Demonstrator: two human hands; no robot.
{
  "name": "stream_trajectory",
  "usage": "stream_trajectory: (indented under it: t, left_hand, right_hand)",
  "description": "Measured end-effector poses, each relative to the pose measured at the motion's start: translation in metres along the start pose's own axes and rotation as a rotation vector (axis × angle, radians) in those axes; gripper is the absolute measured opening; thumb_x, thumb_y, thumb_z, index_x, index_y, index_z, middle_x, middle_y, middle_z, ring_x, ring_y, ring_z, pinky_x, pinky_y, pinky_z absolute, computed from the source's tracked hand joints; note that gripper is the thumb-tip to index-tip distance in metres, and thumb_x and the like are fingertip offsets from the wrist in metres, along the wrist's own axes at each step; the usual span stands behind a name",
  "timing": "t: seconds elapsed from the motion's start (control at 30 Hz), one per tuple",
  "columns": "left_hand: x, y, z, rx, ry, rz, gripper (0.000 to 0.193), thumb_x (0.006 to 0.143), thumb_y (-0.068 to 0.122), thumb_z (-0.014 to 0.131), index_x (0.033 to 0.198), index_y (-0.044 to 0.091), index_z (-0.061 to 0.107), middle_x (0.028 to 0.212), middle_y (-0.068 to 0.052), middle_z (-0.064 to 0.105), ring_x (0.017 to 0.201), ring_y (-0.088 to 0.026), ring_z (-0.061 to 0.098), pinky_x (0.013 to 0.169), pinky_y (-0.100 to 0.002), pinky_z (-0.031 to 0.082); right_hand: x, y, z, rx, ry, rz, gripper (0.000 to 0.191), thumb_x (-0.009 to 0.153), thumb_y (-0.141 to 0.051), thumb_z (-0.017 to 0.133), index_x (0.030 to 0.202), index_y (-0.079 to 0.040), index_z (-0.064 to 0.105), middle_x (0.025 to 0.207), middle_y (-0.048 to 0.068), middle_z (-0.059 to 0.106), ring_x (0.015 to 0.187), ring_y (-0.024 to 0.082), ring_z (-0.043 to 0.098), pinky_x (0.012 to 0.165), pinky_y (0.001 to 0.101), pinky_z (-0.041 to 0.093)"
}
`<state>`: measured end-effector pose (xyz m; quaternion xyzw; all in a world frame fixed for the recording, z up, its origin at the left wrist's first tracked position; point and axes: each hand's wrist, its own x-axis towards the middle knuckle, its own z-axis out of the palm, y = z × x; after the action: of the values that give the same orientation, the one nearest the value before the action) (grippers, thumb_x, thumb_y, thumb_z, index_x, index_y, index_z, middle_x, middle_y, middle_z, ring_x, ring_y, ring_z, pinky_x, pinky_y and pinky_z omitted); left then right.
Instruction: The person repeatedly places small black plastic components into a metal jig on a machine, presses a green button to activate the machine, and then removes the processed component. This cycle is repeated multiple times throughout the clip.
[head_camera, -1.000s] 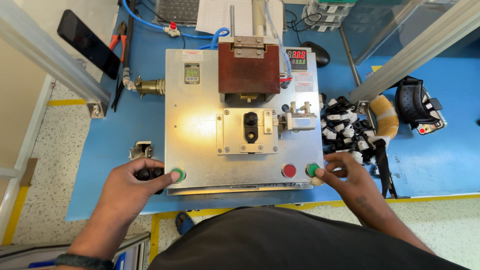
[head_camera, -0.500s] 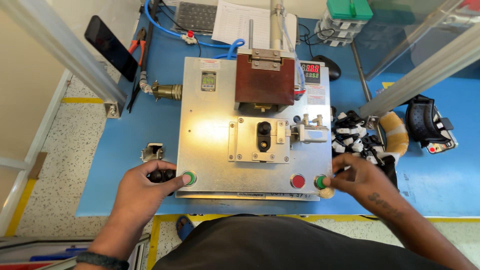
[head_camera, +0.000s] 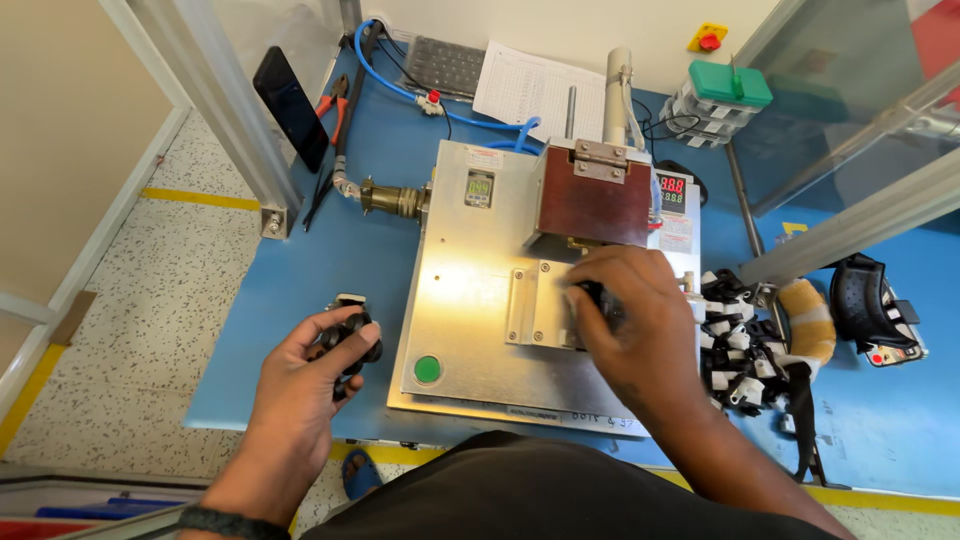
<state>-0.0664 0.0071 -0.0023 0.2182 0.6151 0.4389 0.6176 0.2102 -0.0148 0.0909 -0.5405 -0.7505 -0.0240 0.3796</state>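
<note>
Hands work on either side of a small bench press whose steel base plate (head_camera: 470, 330) lies on a blue tabletop (head_camera: 370, 230). Just off the plate's left edge, the left hand (head_camera: 305, 385) is curled loosely, palm up, around a cluster of small black plastic parts (head_camera: 350, 340), with the fingers half closed about them. On the plate itself, the right hand (head_camera: 635, 320) rests over the bolted fixture block (head_camera: 535, 305) at the plate's middle, its fingertips pinched on a small black part (head_camera: 598, 300); how the part sits in the fixture is hidden by the hand. Directly behind that hand, at the plate's rear, stands the brown press head (head_camera: 590, 205) with a metal hinge on top. A green push button (head_camera: 428, 369) sits at the plate's front left corner, untouched. A small digital controller (head_camera: 479, 187) is mounted at the plate's rear left, and a red-digit display (head_camera: 672, 190) at its rear right. Right of the plate lies a heap of black-and-white connector parts (head_camera: 735, 345). Well behind the plate lie a printed sheet (head_camera: 530, 85) and a keyboard (head_camera: 445, 65), and to its far left a black phone (head_camera: 290, 105) leans against an aluminium frame post (head_camera: 215, 110).
</note>
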Motion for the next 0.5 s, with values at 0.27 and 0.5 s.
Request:
stream_trajectory:
  t: [0.27, 0.5]
  left_hand:
    - [0.028, 0.018, -0.021, -0.166, -0.090, 0.029, 0.031, 0.081, 0.015, 0.078, 0.111, 0.010, 0.072, 0.091, 0.001, 0.069, 0.079, -0.008, 0.057, 0.068, -0.025, 0.045]
    - [0.046, 0.041, -0.012, 0.041, -0.215, -0.018, 0.029, 0.079, 0.016, 0.080, 0.105, 0.014, 0.066, 0.092, 0.001, 0.076, 0.076, -0.008, 0.057, 0.062, -0.026, 0.042]
  right_hand:
    - [-0.027, -0.009, 0.011, -0.044, 0.120, 0.087, 0.026, 0.086, 0.000, 0.073, 0.111, 0.000, 0.065, 0.116, 0.013, 0.070, 0.109, 0.031, 0.068, 0.095, 0.0383, 0.053]
    - [-0.036, -0.017, 0.032, -0.167, 0.235, 0.114, 0.019, 0.089, 0.001, 0.068, 0.108, -0.001, 0.065, 0.121, 0.012, 0.071, 0.120, 0.029, 0.068, 0.102, 0.0393, 0.049]
